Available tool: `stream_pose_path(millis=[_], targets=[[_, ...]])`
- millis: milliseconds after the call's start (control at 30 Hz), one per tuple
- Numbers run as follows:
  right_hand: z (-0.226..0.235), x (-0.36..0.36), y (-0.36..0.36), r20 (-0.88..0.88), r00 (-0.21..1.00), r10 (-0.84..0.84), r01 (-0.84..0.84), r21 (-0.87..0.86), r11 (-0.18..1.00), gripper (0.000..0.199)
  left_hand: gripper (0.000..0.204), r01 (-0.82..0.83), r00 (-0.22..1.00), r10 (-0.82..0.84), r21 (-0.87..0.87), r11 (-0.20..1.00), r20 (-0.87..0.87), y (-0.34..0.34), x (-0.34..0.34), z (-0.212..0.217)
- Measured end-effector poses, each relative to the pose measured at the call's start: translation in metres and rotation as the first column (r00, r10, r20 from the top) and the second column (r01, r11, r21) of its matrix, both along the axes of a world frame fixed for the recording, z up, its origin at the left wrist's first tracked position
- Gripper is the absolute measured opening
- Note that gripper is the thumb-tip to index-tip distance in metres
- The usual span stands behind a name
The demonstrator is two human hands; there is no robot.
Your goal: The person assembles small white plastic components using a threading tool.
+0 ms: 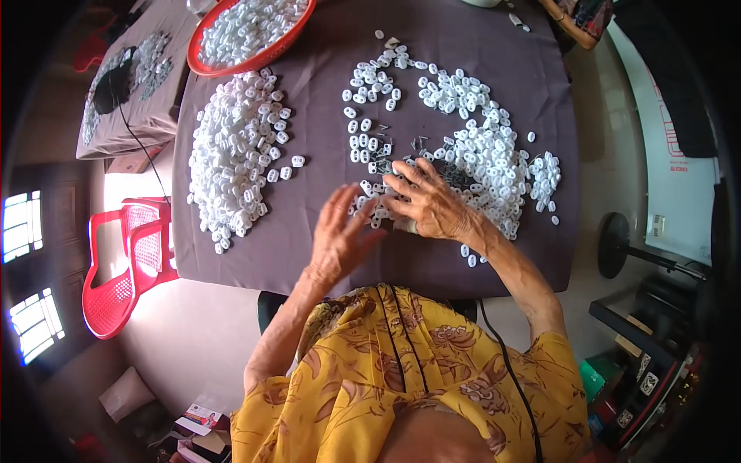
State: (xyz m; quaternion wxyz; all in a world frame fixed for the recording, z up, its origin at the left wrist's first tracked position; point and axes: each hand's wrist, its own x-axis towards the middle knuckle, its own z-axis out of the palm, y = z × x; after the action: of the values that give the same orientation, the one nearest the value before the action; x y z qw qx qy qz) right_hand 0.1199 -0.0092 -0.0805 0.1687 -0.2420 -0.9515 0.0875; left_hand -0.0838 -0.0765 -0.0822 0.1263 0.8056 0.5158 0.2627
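Right hand [428,204] covers small white pieces [370,197] (palm side hidden); left hand [340,235] blurred.

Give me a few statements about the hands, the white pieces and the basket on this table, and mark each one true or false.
1. The right hand rests palm down on white pieces at the table's middle. True.
2. The left hand grips the red basket. False: it hovers open beside the right hand, far from the basket.
3. The basket holds white pieces. True.
4. The cloth is bright green. False: it is dark purple-grey.
5. A big pile of white pieces lies on the table's left side. True.
6. The red chairs stand right of the table. False: they stand to its left.
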Motion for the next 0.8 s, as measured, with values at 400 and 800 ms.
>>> stream_pose_path(millis=[400, 800], targets=[[0.003, 0.032, 0.011, 0.018, 0.966, -0.259, 0.259, -0.064, 0.964, 0.036, 0.025, -0.074, 0.979, 0.051, 0.109, 0.991, 0.197, 0.054, 0.032, -0.027], [0.016, 0.043, -0.005, -0.04, 0.965, -0.258, 0.257, -0.027, 0.966, 0.028, 0.031, 0.027, 0.981, -0.062, 0.185, 0.982, 0.184, 0.072, 0.033, -0.004]])
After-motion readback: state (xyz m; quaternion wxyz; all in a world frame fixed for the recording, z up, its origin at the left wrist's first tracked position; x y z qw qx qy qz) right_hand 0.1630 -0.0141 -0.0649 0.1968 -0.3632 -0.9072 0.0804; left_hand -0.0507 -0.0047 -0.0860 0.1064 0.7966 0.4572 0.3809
